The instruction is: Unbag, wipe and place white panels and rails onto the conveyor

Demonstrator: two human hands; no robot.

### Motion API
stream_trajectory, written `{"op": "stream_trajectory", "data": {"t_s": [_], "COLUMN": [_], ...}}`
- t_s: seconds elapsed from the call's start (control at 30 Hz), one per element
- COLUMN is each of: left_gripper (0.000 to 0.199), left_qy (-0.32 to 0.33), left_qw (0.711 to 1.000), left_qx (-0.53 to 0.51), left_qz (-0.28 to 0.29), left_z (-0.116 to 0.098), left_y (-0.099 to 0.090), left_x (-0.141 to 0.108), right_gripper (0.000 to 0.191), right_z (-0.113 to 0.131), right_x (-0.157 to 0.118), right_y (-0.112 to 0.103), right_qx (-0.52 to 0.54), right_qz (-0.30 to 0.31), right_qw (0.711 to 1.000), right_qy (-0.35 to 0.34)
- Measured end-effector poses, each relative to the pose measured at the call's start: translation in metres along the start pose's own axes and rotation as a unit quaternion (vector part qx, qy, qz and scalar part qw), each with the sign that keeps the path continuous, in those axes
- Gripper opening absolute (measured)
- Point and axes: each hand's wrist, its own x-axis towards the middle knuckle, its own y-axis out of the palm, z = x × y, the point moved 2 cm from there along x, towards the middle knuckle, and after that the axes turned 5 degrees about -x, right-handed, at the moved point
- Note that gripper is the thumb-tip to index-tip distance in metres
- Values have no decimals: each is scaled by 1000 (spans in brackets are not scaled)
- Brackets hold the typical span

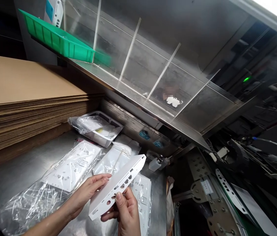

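Note:
Both hands hold a white plastic housing (119,186) with a row of port cutouts along its edge, tilted above the metal table. My left hand (89,191) has its fingers on the flat face at the left. Thumb and fingers of my right hand (126,208) pinch the edge with the cutouts. To the left, a white panel (73,165) lies inside clear plastic wrap. Behind the housing are white bagged pieces (114,159). Another wrapped white panel (142,200) lies to the right, partly hidden by the housing and my right hand.
A cardboard stack (30,114) stands at the left. Behind are a grey bin (101,141) with bagged parts and a small bottle (155,164). A metal shelf (138,101) with clear dividers and a green tray (64,46) overhangs the table. Machinery (212,203) and a conveyor flank the right.

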Motion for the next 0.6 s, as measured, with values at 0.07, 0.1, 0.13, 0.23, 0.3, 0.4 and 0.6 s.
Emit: {"op": "stream_trajectory", "data": {"t_s": [0.07,0.1,0.13,0.23,0.3,0.4,0.6], "left_gripper": [43,43,44,49,55,59,63], "left_qy": [-3,-5,-7,-18,-26,-35,-45], "left_qw": [1000,1000,1000,999,998,998,998], "left_qx": [5,3,-3,-29,-38,-34,-37], "left_qz": [-2,-3,-2,22,34,26,23], "left_z": [0,-1,-1,0,1,0,-5], "left_y": [0,0,0,2,2,2,3], "left_x": [-1,-1,-1,-1,0,0,-3], "right_gripper": [43,44,44,43,43,43,39], "right_z": [-1,-2,-3,-3,-2,-2,-4], "right_x": [0,0,0,-1,-1,-1,-3], "right_y": [0,0,1,2,3,3,3], "right_qx": [-1,-2,-3,0,4,1,-12], "right_qz": [-2,-3,-1,8,14,19,39], "right_qw": [1000,1000,1000,1000,1000,1000,999], "right_qy": [-2,-2,-1,-3,-7,-13,-15]}}
